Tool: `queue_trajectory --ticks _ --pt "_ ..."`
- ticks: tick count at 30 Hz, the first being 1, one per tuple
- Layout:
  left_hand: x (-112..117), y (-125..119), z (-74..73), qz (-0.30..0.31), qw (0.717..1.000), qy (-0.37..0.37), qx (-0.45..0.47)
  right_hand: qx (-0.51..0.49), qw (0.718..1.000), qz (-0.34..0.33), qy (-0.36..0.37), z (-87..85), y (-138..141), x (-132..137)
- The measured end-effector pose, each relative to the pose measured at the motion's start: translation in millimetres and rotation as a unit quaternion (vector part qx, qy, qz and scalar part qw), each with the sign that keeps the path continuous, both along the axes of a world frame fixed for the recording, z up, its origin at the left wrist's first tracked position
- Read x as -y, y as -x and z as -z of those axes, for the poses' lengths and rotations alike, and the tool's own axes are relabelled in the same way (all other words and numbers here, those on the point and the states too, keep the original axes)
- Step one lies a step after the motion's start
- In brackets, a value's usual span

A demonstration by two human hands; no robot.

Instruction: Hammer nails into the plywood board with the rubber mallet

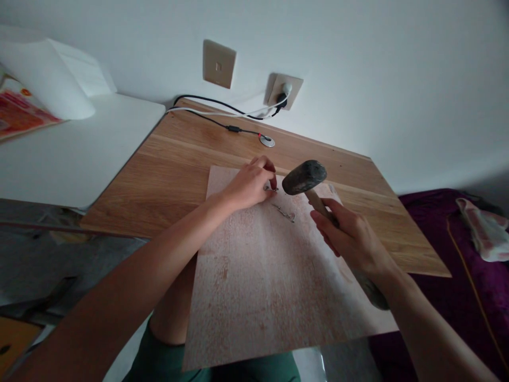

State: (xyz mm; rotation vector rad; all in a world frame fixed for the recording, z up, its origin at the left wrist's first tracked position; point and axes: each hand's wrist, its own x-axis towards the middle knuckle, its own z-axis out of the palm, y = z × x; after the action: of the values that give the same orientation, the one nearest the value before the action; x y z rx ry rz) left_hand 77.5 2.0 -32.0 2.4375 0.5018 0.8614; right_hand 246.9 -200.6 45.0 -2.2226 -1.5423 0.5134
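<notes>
In my right hand (348, 233) is a mallet (304, 177) with a dark, worn head and a wooden handle. The fingers wrap round the handle, and the head is raised above a pale, scuffed board (254, 281). My left hand (256, 183) rests at the far part of this board, fingers curled down and closed. A small shiny metal piece (270, 188) shows by its fingertips; the fingers partly cover it, and its kind is too small to tell. Just nearer to me lie thin, silvery metal bits (284, 213), in a loose line on the board.
The board lies on a wooden desk (147, 180) and overhangs its front edge above my lap. Cables (222, 109) run along the wall to a socket (287, 90). A white surface (115, 127) with a paper roll (59, 74) adjoins at left; purple cloth (433, 223) is at right.
</notes>
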Motion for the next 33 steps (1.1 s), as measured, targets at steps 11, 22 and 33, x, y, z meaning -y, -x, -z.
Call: queue_trajectory --ticks 11,22,33 --pt "-4 -4 1.2 0.006 1.000 0.013 -0.013 -0.048 0.998 -0.019 -0.026 16.5 -14 -6" --pt "-3 -7 -6.7 -0.007 0.997 -0.031 -0.072 -0.063 0.995 -0.066 -0.048 17.6 -22 -5" --pt "-2 -5 -7.3 0.004 0.997 -0.008 -0.072 -0.042 0.996 -0.062 -0.051 4.5 -23 -2"
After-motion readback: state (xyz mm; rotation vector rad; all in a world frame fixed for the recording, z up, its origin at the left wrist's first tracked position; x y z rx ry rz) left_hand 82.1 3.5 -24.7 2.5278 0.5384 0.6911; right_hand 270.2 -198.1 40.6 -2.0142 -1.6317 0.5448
